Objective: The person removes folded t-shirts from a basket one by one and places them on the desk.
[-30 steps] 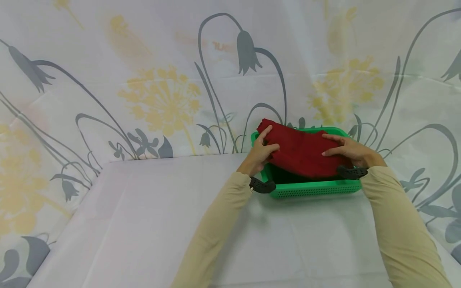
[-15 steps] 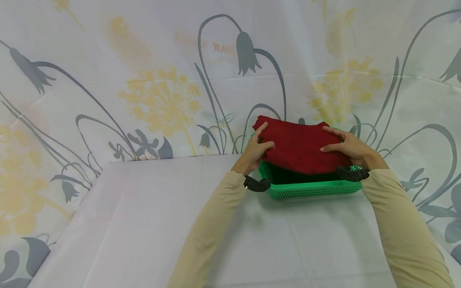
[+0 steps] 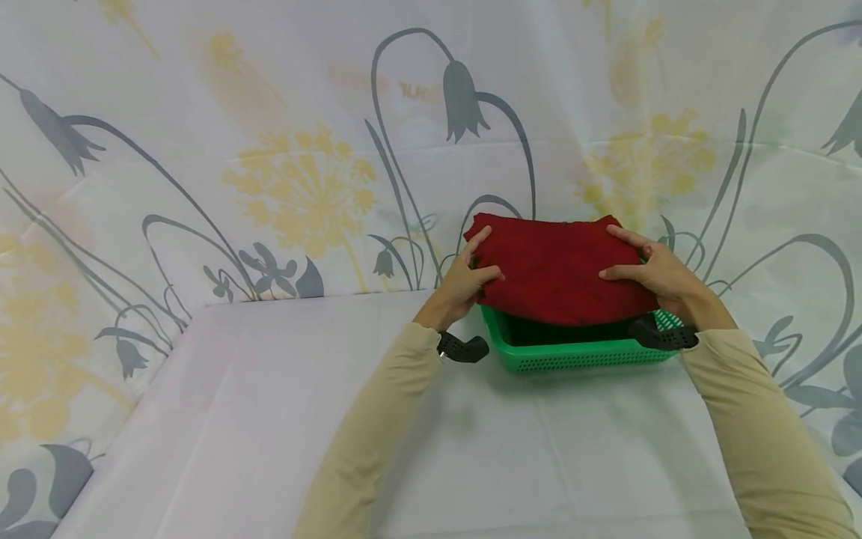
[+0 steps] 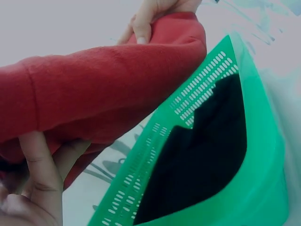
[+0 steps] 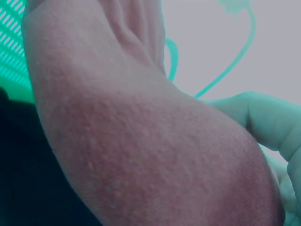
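Observation:
A folded red cloth (image 3: 552,269), perhaps a garment, is held above a green plastic basket (image 3: 586,352). My left hand (image 3: 458,283) grips its left end, thumb on the near face; in the left wrist view the fingers (image 4: 40,165) reach under the fabric. The right hand (image 3: 663,277) grips the other end, with thumb and a finger showing on top. Inside the basket lies dark fabric (image 4: 202,146), seen below the red cloth in the left wrist view. The right wrist view is mostly filled by the red cloth (image 5: 141,141), with part of the right hand at its edge.
The basket stands on a white-covered table (image 3: 303,404), toward the back right. Behind it hangs a white curtain (image 3: 269,97) printed with grey and yellow flowers. Black straps (image 3: 465,348) sit on both wrists.
Both hands have raised the red cloth a little from the basket. The left hand has shifted left, and the cloth now looks wider and flatter between the hands.

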`<state>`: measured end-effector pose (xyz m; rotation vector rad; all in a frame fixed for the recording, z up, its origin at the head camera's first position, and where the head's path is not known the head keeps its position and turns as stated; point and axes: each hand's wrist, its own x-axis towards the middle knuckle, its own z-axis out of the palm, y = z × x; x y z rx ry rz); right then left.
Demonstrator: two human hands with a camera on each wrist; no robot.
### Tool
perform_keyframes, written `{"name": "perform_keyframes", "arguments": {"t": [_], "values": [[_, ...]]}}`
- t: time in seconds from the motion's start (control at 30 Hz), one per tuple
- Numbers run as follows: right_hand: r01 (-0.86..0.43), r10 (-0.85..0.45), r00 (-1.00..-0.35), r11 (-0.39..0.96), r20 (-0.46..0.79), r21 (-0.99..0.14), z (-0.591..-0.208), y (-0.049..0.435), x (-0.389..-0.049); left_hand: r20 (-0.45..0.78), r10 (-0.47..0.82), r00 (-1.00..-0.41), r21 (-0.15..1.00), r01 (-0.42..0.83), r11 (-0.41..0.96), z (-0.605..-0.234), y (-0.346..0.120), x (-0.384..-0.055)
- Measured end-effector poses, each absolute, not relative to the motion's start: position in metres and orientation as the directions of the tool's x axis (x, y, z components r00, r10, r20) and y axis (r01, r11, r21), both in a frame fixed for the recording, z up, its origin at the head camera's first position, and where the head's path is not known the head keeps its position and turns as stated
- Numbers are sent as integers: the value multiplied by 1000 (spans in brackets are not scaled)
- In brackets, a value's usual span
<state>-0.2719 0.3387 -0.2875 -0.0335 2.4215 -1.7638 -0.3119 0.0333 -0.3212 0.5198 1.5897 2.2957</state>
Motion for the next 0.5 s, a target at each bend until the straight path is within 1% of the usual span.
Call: {"name": "perform_keyframes", "arguments": {"t": [0.3, 0.5], "values": [[38, -119, -990, 269, -72, -962, -283, 328, -260, 106, 464, -879, 957, -36, -287, -320, 15, -305], [4, -127, -991, 229, -34, -973, -280, 319, -252, 109, 472, -875, 957, -36, -287, -319, 4, -300]]}}
